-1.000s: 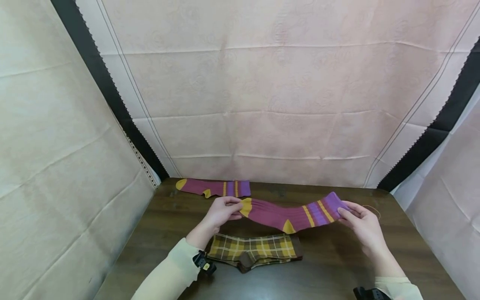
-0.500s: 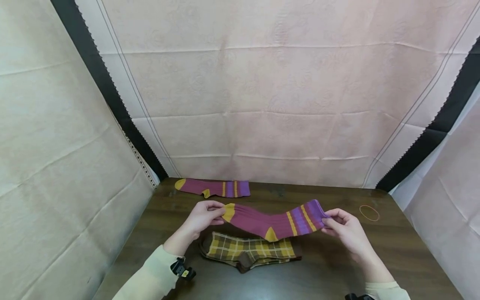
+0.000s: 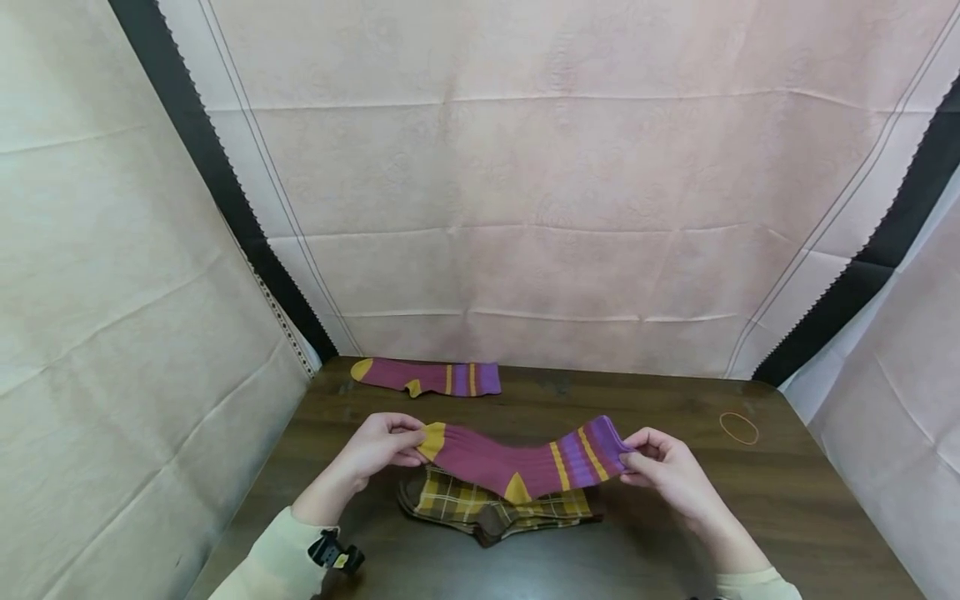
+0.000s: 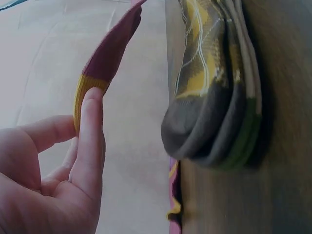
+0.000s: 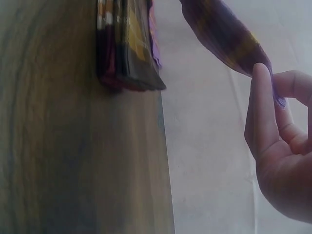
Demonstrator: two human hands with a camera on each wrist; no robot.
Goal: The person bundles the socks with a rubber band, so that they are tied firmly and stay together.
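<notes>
A magenta sock with a yellow toe and heel and a purple-and-yellow striped cuff is stretched between both hands, held up off the table. My left hand pinches its yellow toe between thumb and fingers, seen close in the left wrist view. At the other end my right hand pinches the purple cuff. Below the sock lies a stack of socks, the top one yellow-and-brown plaid, partly covered by it in the head view. The left wrist view shows several layers in that stack.
A matching magenta sock lies flat at the back left of the wooden table. A thin rubber band rests at the back right. Pale cloth walls stand behind and at both sides.
Both hands have moved left and toward the person with the magenta sock, which now hangs over the plaid stack. The rubber band, earlier partly behind the right hand, is uncovered.
</notes>
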